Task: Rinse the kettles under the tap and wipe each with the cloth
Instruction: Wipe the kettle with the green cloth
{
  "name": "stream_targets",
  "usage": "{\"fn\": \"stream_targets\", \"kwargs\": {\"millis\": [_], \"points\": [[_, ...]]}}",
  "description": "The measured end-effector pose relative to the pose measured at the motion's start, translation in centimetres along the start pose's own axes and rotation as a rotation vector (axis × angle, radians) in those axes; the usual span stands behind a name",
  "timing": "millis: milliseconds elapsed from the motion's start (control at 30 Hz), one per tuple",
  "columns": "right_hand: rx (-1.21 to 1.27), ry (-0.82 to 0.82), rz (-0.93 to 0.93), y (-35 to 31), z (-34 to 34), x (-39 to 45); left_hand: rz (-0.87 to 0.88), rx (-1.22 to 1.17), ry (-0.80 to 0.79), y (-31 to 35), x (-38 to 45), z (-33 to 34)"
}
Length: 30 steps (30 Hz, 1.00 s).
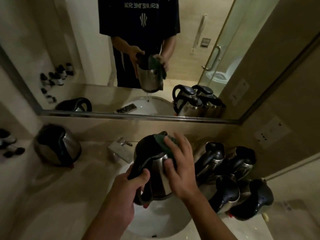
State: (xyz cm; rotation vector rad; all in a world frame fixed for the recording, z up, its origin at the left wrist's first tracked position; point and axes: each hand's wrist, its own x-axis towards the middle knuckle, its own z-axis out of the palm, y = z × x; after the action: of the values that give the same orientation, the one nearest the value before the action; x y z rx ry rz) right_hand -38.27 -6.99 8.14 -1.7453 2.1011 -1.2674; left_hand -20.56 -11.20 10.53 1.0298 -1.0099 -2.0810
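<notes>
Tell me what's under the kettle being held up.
Under the held kettle lies the white sink basin, with its drain showing near the bottom edge. The kettle and both forearms cover much of the bowl.

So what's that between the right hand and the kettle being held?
A green cloth, pressed by the right hand against the kettle; the head view shows it.

- left hand (136,183) — fingers curled tight in a grip, forearm reaching up from below
- right hand (180,168) — fingers spread, pressing flat, wrist bent — forearm angled in from lower right
</notes>
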Motion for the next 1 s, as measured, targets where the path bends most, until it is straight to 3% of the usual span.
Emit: {"fn": "stream_targets", "kwargs": {"millis": [100, 200, 267, 400, 500, 600, 800, 900, 1000], "points": [[0.58, 0.058, 0.461, 0.0, 0.9, 2.0, 0.023, 0.021, 0.019, -0.3, 0.3, -0.8], [0.586, 0.099, 0.628, -1.3, 1.6, 3.6, 0.021, 0.058, 0.052, -0.1, 0.5, -0.8], [0.451, 0.049, 0.538, -3.2, 2.1, 3.2, 0.026, 0.055, 0.084, 0.2, 0.6, -0.8], [-0.052, -0.166, -0.032, -5.3, 2.2, 0.5, -0.008, -0.063, 0.059, 1.1, 1.0, -1.6], [-0.19, -0.335, -0.317, -2.3, 1.7, -1.0, -0.027, -0.148, 0.061, 1.7, 1.1, -2.2], [-0.148, -0.291, -0.278, 1.1, 1.2, 0.1, -0.033, -0.128, 0.051, 2.0, 1.3, -2.9], [0.525, 0.044, 0.161, -1.8, 3.5, 5.6, -0.01, -0.087, 0.055, 2.5, 1.5, -2.3], [0.365, 0.041, 0.114, -4.3, 3.7, 6.8, 0.019, -0.063, 0.072, 3.1, 1.9, -2.0], [0.003, -0.034, -0.227, -4.3, 4.2, 4.4, 0.023, -0.079, 0.068, 3.4, 2.0, -2.0]]}}
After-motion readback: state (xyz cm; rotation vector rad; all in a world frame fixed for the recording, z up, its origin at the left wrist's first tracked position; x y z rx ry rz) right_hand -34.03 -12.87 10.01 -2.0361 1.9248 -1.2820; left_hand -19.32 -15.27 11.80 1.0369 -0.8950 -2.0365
